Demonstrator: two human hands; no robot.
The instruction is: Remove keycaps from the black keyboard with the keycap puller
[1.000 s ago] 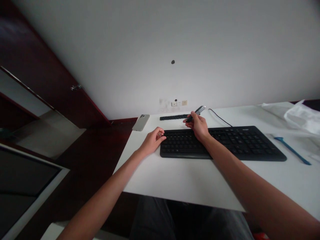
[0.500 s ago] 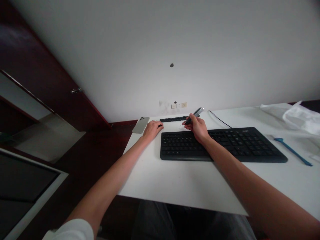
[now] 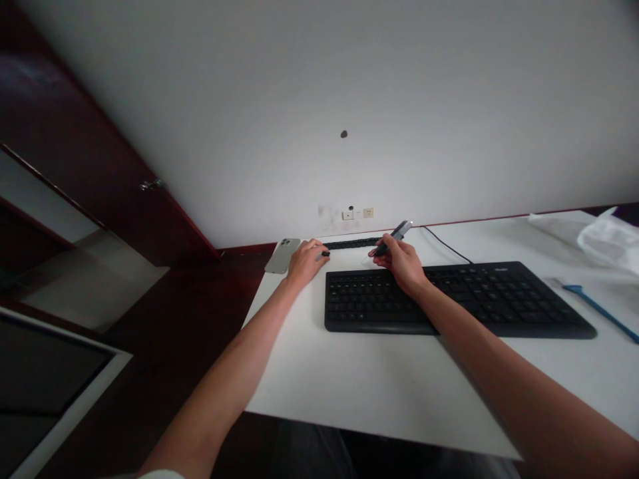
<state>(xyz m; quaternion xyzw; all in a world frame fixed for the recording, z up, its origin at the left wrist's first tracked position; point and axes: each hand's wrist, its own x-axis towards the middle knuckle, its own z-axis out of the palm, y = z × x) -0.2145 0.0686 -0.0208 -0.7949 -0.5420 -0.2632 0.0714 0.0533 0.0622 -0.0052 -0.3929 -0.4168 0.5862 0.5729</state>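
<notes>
Left grip [image 3: 307, 261] has advanced, closed on a small black piece [image 3: 325, 253], a pale metallic smartphone [image 3: 282, 255] just left of it; right grip [image 3: 402, 263] stays closed on a slim black-and-silver pen-shaped device [image 3: 394, 238].

No readable text, keyboard label [image 3: 502, 269] too small

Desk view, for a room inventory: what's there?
Rectangular desk: one, white, foreground.
Plastic keyboard: one, black, mid-desk.
Smartphone: one, silver, back left.
Slim bar: one, black, behind keyboard.
Thin cable: one, black, behind keyboard.
Slender tool: one, blue, right edge.
Plastic bag: one, white, back right.
Wall socket plates: three, white and cream, above desk.
Wooden door: one, dark red, left.
Pen-like device: one, grey-black, in right hand.
Small item: one, black, in left hand.
Person's hands: two, bare, at keyboard's back edge.
</notes>
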